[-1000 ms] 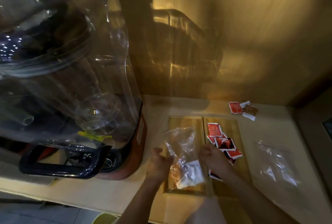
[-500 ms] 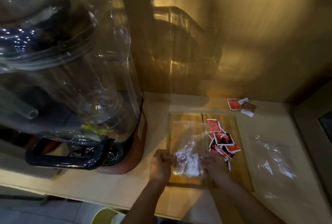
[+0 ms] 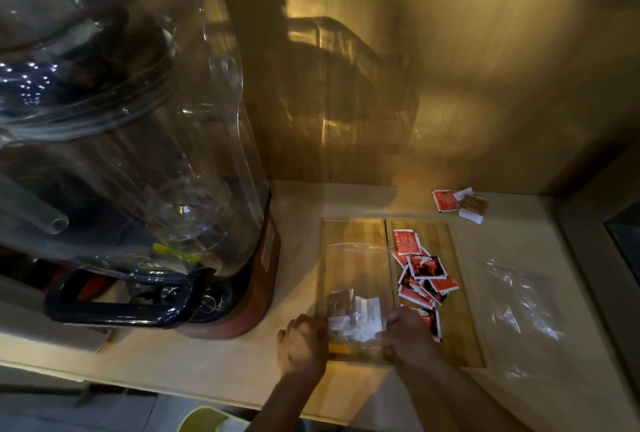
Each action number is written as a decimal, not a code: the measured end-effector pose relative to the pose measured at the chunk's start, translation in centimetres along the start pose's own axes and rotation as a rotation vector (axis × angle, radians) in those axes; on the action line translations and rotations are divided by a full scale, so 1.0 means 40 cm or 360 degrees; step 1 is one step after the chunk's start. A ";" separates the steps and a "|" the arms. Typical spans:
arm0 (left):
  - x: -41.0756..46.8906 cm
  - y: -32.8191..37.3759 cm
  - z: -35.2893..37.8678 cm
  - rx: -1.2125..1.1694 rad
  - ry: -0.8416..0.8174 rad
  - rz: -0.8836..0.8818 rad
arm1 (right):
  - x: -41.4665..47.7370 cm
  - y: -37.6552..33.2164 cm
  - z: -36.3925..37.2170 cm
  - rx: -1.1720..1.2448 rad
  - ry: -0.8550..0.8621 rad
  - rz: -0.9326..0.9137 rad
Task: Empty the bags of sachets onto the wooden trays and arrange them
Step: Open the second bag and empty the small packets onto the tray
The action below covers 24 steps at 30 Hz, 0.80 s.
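Two wooden trays lie side by side on the counter: a left tray [image 3: 353, 234] and a right tray [image 3: 460, 327]. Several red sachets [image 3: 424, 272] are scattered on the right tray. A clear plastic bag [image 3: 353, 269] lies flat over the left tray, with white and brown sachets [image 3: 353, 314] bunched at its near end. My left hand [image 3: 303, 341] grips the bag's near left corner. My right hand [image 3: 407, 331] grips its near right corner, partly covering a red sachet.
A large blender with a clear cover [image 3: 121, 140] and dark handle [image 3: 121, 303] stands at the left, close to the trays. An empty clear bag [image 3: 523, 303] lies right of the trays. A few loose sachets [image 3: 457, 203] sit by the back wall. The counter edge runs near me.
The bag was held up and crumpled above the left tray; it has come down and now lies spread flat on it. Both hands moved nearer to me, still holding its near end.
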State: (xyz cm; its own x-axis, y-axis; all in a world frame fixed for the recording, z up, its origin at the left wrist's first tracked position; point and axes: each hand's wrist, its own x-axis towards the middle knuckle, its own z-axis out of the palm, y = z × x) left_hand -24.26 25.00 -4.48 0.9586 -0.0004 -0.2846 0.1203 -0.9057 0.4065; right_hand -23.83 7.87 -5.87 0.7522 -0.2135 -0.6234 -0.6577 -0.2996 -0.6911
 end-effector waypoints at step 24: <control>0.075 0.045 -0.092 -0.2086 -0.0859 -0.1031 | -0.049 -0.116 -0.069 0.0721 -0.0395 0.0282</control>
State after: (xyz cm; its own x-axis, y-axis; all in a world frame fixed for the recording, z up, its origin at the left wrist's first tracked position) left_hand -20.23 24.95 -1.39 0.4879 -0.1776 -0.8547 0.8701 0.1776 0.4598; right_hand -22.13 7.10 -0.41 0.6324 0.0178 -0.7744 -0.7660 0.1635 -0.6217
